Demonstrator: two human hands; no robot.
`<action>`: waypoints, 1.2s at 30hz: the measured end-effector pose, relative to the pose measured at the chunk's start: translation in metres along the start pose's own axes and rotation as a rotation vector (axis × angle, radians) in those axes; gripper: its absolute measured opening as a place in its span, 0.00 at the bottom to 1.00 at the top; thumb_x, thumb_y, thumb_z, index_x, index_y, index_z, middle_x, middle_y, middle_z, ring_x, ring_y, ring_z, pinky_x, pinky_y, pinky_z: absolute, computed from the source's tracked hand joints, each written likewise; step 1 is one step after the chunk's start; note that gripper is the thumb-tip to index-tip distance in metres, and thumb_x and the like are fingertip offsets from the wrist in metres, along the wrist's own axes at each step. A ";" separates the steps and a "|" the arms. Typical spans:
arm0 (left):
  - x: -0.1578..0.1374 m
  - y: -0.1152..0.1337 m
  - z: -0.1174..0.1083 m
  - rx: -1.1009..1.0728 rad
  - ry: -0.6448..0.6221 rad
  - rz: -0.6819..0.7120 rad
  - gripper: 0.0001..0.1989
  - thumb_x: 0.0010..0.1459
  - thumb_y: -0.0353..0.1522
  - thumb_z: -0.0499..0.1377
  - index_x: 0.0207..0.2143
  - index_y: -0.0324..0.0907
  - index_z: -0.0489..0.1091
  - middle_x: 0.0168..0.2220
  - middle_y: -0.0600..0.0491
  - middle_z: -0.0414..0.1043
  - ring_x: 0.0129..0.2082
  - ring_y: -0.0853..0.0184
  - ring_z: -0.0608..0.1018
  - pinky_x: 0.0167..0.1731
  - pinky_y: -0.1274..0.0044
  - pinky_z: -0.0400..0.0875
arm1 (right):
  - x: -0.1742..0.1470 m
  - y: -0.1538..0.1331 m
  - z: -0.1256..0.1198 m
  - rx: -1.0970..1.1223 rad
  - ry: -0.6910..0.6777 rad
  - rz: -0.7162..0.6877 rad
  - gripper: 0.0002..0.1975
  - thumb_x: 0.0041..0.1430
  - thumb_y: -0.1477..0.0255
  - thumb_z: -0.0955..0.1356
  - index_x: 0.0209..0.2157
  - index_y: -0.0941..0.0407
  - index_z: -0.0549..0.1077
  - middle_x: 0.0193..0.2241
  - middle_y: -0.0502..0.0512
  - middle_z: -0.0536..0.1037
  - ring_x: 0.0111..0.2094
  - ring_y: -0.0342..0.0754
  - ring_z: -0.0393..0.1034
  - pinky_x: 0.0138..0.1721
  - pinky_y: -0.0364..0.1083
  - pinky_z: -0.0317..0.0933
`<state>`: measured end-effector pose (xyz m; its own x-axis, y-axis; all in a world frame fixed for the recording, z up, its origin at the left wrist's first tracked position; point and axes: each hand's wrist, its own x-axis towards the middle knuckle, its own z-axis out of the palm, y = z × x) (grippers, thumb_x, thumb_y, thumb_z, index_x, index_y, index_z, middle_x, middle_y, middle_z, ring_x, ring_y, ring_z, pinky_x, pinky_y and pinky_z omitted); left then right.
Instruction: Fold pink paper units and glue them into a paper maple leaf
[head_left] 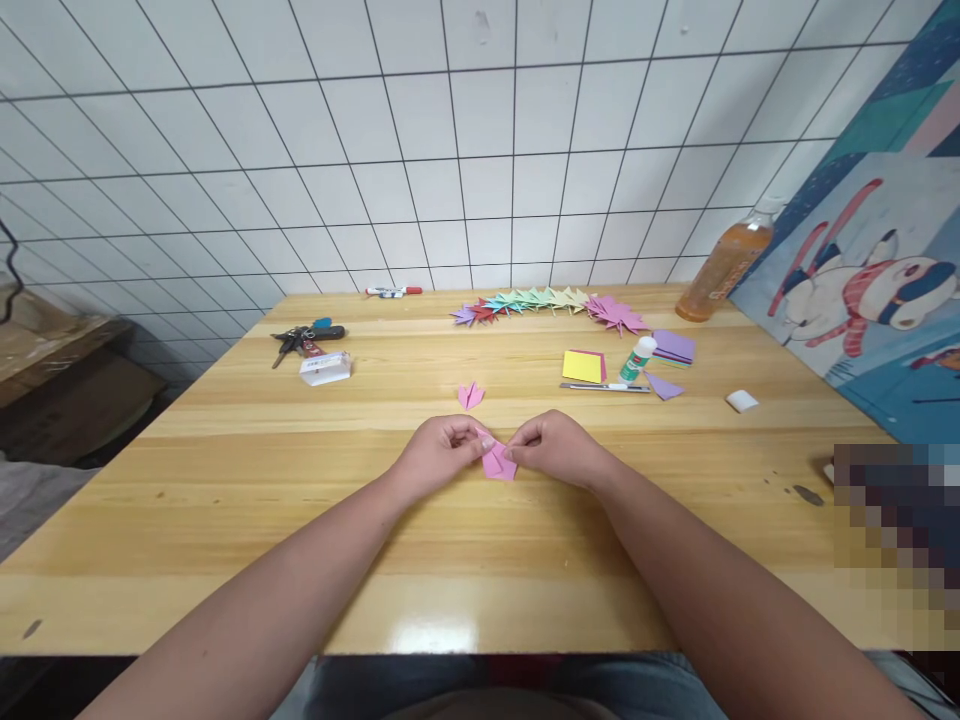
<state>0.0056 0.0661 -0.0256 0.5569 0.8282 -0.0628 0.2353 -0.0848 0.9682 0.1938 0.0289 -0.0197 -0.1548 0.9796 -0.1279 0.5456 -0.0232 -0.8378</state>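
Note:
Between my two hands is a piece of pink folded paper (498, 463), low over the wooden table. My left hand (448, 448) pinches its upper left edge between thumb and fingers. At its upper right, my right hand (553, 446) grips the paper in the same way. The curled fingers hide part of the upper folds. Just beyond my left hand, a smaller pink folded paper piece (471, 396) lies flat on the table, apart from both hands.
Toward the wall lies a curved row of colourful folded paper pieces (540, 302). Right of centre are yellow paper squares (582, 366), a glue stick (637, 360), a slim cutter (604, 387) and purple paper (673, 346). A bottle (726, 265) stands back right; keys (300, 340) and a small box (325, 369) lie left.

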 end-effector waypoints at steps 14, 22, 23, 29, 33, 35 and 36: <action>0.002 -0.003 0.003 0.026 0.082 0.111 0.11 0.51 0.37 0.59 0.26 0.37 0.70 0.23 0.55 0.69 0.24 0.71 0.69 0.27 0.80 0.62 | -0.001 -0.003 -0.001 0.142 -0.075 0.002 0.11 0.45 0.64 0.69 0.28 0.57 0.77 0.26 0.50 0.78 0.27 0.43 0.68 0.27 0.39 0.58; 0.001 -0.001 0.004 -0.008 0.090 0.094 0.14 0.52 0.39 0.57 0.23 0.37 0.70 0.19 0.56 0.67 0.21 0.72 0.66 0.25 0.80 0.59 | 0.002 -0.004 0.013 0.062 0.056 -0.050 0.11 0.46 0.63 0.68 0.22 0.58 0.76 0.21 0.50 0.76 0.23 0.42 0.66 0.24 0.39 0.56; 0.001 -0.001 0.004 -0.030 0.103 0.089 0.14 0.52 0.39 0.57 0.22 0.37 0.70 0.19 0.56 0.66 0.21 0.72 0.66 0.25 0.80 0.59 | 0.002 -0.004 0.015 0.061 0.057 -0.051 0.11 0.46 0.64 0.68 0.21 0.58 0.75 0.21 0.50 0.76 0.22 0.41 0.65 0.23 0.39 0.55; 0.001 0.001 0.001 -0.198 0.278 0.013 0.16 0.49 0.38 0.59 0.15 0.37 0.66 0.14 0.59 0.60 0.17 0.74 0.61 0.21 0.80 0.53 | 0.001 -0.007 0.021 0.068 0.063 -0.036 0.09 0.45 0.67 0.68 0.19 0.58 0.73 0.19 0.49 0.74 0.20 0.40 0.63 0.20 0.38 0.52; 0.002 0.001 0.000 -0.208 0.261 0.014 0.16 0.49 0.40 0.59 0.17 0.37 0.67 0.15 0.58 0.63 0.17 0.74 0.63 0.21 0.80 0.55 | 0.001 -0.010 0.022 0.109 0.060 -0.018 0.09 0.43 0.67 0.68 0.18 0.58 0.73 0.18 0.49 0.73 0.20 0.39 0.61 0.20 0.38 0.51; 0.002 0.001 -0.001 -0.255 0.171 -0.001 0.15 0.50 0.42 0.59 0.23 0.37 0.70 0.19 0.55 0.68 0.20 0.72 0.67 0.24 0.79 0.58 | 0.001 -0.011 0.021 0.155 0.078 0.006 0.09 0.43 0.66 0.68 0.19 0.58 0.72 0.18 0.49 0.72 0.19 0.39 0.60 0.20 0.39 0.51; 0.002 0.001 -0.001 -0.279 0.111 -0.010 0.15 0.50 0.42 0.59 0.26 0.37 0.71 0.22 0.54 0.69 0.22 0.70 0.69 0.26 0.79 0.60 | 0.001 -0.011 0.020 0.184 0.098 0.020 0.10 0.43 0.66 0.68 0.19 0.58 0.73 0.18 0.48 0.71 0.19 0.39 0.59 0.20 0.39 0.51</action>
<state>0.0059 0.0683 -0.0247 0.4612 0.8852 -0.0604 0.0039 0.0661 0.9978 0.1715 0.0259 -0.0210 -0.0594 0.9931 -0.1008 0.3863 -0.0702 -0.9197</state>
